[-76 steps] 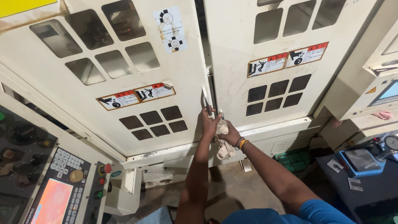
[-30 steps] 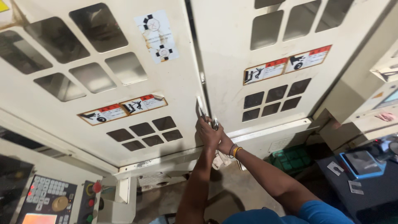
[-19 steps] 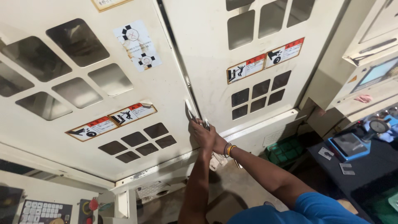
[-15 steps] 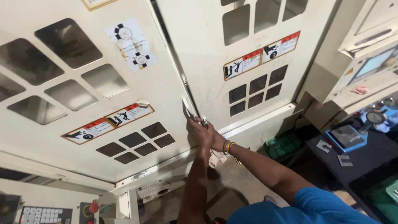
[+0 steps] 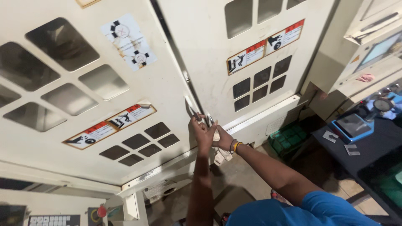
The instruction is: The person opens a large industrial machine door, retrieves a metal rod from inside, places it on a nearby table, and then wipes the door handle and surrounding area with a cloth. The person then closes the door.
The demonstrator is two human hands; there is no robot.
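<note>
Two cream sliding machine doors meet at a dark centre seam. My left hand (image 5: 201, 129) grips the metal handle (image 5: 191, 107) of the left door (image 5: 125, 79). My right hand (image 5: 222, 138) is closed on the right door's handle at the seam, on the right door (image 5: 217, 37), with a crumpled whitish rag (image 5: 221, 155) held in it and hanging below. A bracelet sits on my right wrist. Both doors are together, with windows and warning stickers on them.
A control panel with a red button (image 5: 101, 211) sits at the bottom left. A green crate (image 5: 289, 138) stands on the floor to the right. A dark table (image 5: 368, 146) with a blue scale (image 5: 351, 125) and gauges stands at the far right, beside another machine cabinet (image 5: 360, 46).
The view has tilted up and swung left, so the control panel has slid out at the bottom left. Both hands have stayed on the door handles at the seam.
</note>
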